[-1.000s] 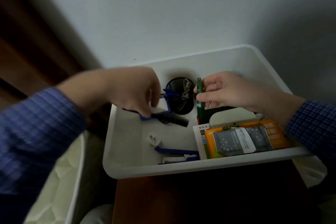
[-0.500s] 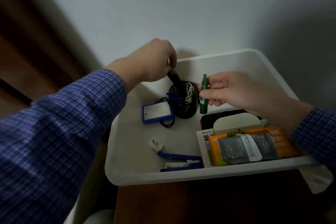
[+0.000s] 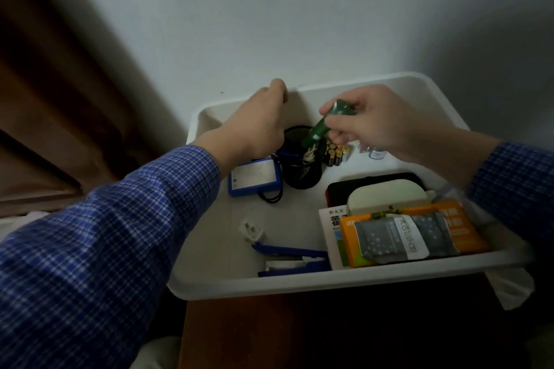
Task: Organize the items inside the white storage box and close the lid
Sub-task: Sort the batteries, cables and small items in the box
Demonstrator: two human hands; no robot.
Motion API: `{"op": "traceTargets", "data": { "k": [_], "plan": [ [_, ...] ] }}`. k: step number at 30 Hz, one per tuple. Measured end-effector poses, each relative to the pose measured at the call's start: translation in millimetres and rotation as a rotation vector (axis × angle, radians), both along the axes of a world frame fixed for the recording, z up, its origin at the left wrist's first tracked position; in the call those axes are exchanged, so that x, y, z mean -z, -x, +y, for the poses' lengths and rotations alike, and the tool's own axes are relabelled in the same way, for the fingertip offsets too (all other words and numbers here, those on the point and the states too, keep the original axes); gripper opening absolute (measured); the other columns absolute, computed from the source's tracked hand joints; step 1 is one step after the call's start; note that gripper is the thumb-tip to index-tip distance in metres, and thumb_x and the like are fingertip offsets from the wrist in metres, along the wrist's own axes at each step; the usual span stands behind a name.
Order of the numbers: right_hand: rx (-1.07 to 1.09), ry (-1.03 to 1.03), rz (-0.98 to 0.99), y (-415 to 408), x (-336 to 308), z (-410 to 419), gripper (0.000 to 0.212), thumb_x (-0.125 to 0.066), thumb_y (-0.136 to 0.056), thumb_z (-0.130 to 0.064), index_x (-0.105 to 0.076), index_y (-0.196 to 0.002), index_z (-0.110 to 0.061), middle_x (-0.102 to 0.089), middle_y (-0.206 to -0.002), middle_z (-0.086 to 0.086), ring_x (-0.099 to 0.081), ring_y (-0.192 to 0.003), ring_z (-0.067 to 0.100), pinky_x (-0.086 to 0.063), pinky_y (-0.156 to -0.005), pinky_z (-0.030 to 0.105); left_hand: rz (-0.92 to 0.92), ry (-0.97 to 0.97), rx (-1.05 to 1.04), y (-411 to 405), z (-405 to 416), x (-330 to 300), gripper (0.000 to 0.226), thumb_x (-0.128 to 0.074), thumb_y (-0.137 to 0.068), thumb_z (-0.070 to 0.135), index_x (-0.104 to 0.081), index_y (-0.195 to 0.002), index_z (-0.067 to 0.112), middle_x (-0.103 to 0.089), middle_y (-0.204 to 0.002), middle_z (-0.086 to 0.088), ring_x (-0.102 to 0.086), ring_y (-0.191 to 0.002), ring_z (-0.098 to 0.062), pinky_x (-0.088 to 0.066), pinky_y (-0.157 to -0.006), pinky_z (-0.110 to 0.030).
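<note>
Near the front wall of the open white plastic storage box (image 3: 344,281) lie blue flat tools (image 3: 292,259) and an orange packet under a grey pouch (image 3: 401,238). Farther in stand a blue card holder (image 3: 253,177) and a black round cup (image 3: 301,159) with cords. The right hand (image 3: 380,120) has tilted its green cylindrical pen-like tube (image 3: 325,124) toward the cup, pinching it. The left hand (image 3: 260,123) has moved to the far wall, fingers curled; what it holds I cannot tell. Sorting continues; no lid is in view.
</note>
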State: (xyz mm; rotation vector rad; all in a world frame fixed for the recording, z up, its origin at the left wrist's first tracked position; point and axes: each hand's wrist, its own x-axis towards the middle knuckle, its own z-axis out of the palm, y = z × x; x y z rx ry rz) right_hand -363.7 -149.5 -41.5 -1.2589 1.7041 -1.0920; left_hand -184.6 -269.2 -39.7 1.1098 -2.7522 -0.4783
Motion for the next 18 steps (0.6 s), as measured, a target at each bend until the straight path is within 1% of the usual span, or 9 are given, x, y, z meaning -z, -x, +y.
{"op": "traceTargets", "data": {
  "k": [2,4,7,9,11,13,15,17,18],
  "plan": [
    [-0.003,0.007,0.056,-6.7,2.7,-9.2,0.019,-0.073,-0.089,-0.007,-0.071,-0.105,-0.015,-0.075,-0.084,0.007,-0.074,-0.070,0.013,-0.060,-0.063,0.021,0.025,-0.012,-0.036,-7.8,0.1,0.1,0.040,-0.060,-0.087,0.008,-0.042,-0.123,0.011,-0.059,-0.102,-0.008,-0.056,-0.089,-0.025,-0.046,-0.071,-0.036],
    [0.015,-0.007,0.079,-12.5,9.4,-17.0,0.018,-0.078,-0.085,-0.009,-0.070,-0.098,-0.018,-0.076,-0.085,0.005,-0.075,-0.076,0.020,-0.063,-0.073,0.031,0.038,-0.034,-0.085,-16.8,0.2,3.2,0.040,-0.063,-0.088,0.013,-0.044,-0.123,0.011,-0.063,-0.099,-0.007,-0.060,-0.088,-0.023,-0.052,-0.074,-0.038],
    [0.033,-0.038,0.153,-14.7,17.4,-25.1,0.013,-0.079,-0.083,-0.014,-0.070,-0.088,-0.021,-0.076,-0.081,0.002,-0.074,-0.071,0.016,-0.064,-0.073,0.038,0.099,-0.034,-0.170,-28.5,0.6,9.3,0.037,-0.065,-0.088,0.019,-0.046,-0.119,0.015,-0.060,-0.092,0.000,-0.057,-0.078,-0.012,-0.049,-0.062,-0.028],
    [0.017,-0.060,0.188,-14.3,19.2,-29.0,0.010,-0.076,-0.086,-0.015,-0.071,-0.085,-0.024,-0.075,-0.077,0.001,-0.074,-0.070,0.015,-0.063,-0.075,0.042,0.127,-0.031,-0.177,-33.4,2.8,12.2,0.031,-0.065,-0.088,0.019,-0.046,-0.113,0.020,-0.059,-0.084,0.005,-0.056,-0.070,-0.007,-0.042,-0.050,-0.018],
    [-0.016,-0.077,0.265,-15.6,19.2,-31.4,0.012,-0.073,-0.089,-0.017,-0.072,-0.082,-0.027,-0.075,-0.073,-0.004,-0.073,-0.071,0.012,-0.063,-0.078,0.040,0.147,-0.038,-0.170,-37.0,6.1,13.0,0.027,-0.063,-0.089,0.017,-0.046,-0.108,0.024,-0.061,-0.079,0.007,-0.059,-0.067,-0.008,-0.037,-0.046,-0.014],
    [-0.094,-0.110,0.420,-17.5,17.9,-31.8,0.011,-0.069,-0.091,-0.019,-0.077,-0.087,-0.024,-0.075,-0.078,-0.008,-0.073,-0.077,0.012,-0.061,-0.080,0.034,0.169,-0.039,-0.187,-40.1,11.0,12.8,0.024,-0.062,-0.088,0.018,-0.046,-0.105,0.025,-0.062,-0.076,0.005,-0.061,-0.067,-0.013,-0.044,-0.049,-0.022],
    [-0.141,-0.129,0.549,-19.4,15.3,-29.5,0.015,-0.065,-0.092,-0.019,-0.079,-0.097,-0.021,-0.075,-0.083,-0.008,-0.071,-0.082,0.014,-0.056,-0.077,0.023,0.226,0.002,-0.227,-44.1,17.8,11.5,0.021,-0.061,-0.086,0.020,-0.048,-0.101,0.024,-0.062,-0.072,0.003,-0.060,-0.063,-0.016,-0.048,-0.052,-0.031],
    [-0.130,-0.074,0.603,-19.0,9.4,-25.0,0.018,-0.064,-0.091,-0.016,-0.077,-0.103,-0.018,-0.074,-0.086,-0.004,-0.069,-0.083,0.011,-0.049,-0.073,0.017,0.310,0.068,-0.218,-50.6,26.3,9.7,0.015,-0.060,-0.084,0.021,-0.050,-0.094,0.024,-0.059,-0.064,0.002,-0.055,-0.056,-0.013,-0.045,-0.051,-0.029],
    [-0.135,-0.036,0.602,-18.1,5.2,-21.5,0.018,-0.065,-0.091,-0.015,-0.076,-0.104,-0.017,-0.074,-0.087,-0.004,-0.068,-0.081,0.008,-0.049,-0.074,0.017,0.328,0.075,-0.193,-54.3,31.6,8.7,0.012,-0.060,-0.083,0.022,-0.051,-0.090,0.024,-0.058,-0.062,0.003,-0.053,-0.055,-0.012,-0.043,-0.050,-0.025]
  ]
}}
